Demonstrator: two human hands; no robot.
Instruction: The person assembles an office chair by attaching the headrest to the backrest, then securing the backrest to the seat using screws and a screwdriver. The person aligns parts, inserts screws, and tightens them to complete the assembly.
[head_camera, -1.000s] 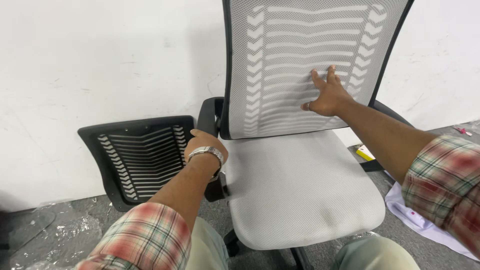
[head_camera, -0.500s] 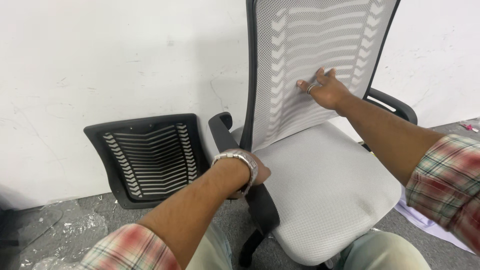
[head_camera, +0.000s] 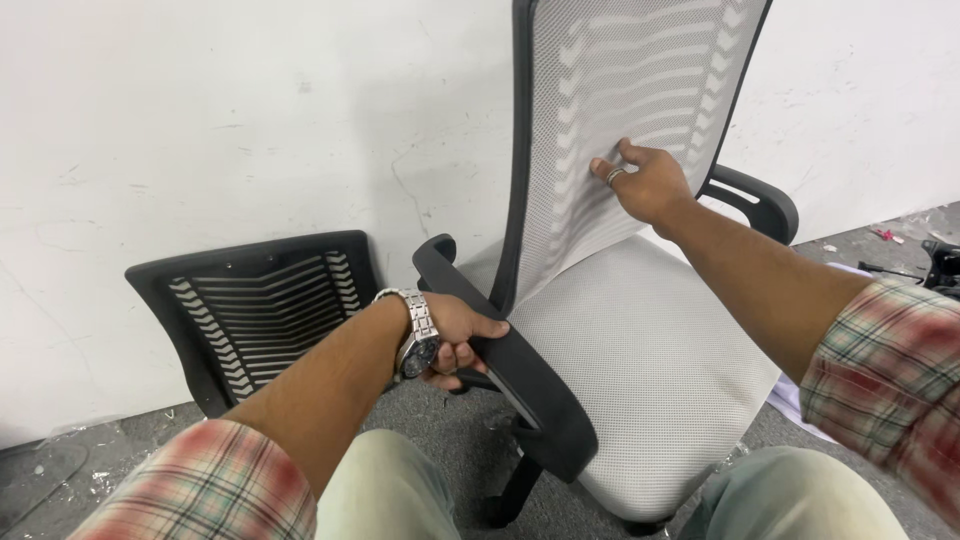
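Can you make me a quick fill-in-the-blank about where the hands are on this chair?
1. The left hand grips the chair's black ____.
2. The right hand presses on the mesh ____ of the chair.
3. A spare black backrest frame leans against the ____.
4. The seat is light ____.

Missing words: armrest; backrest; wall; grey

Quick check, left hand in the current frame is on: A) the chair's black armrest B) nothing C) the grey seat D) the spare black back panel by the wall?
A: the left hand is closed around the chair's near black armrest, while the right hand presses on the mesh backrest.
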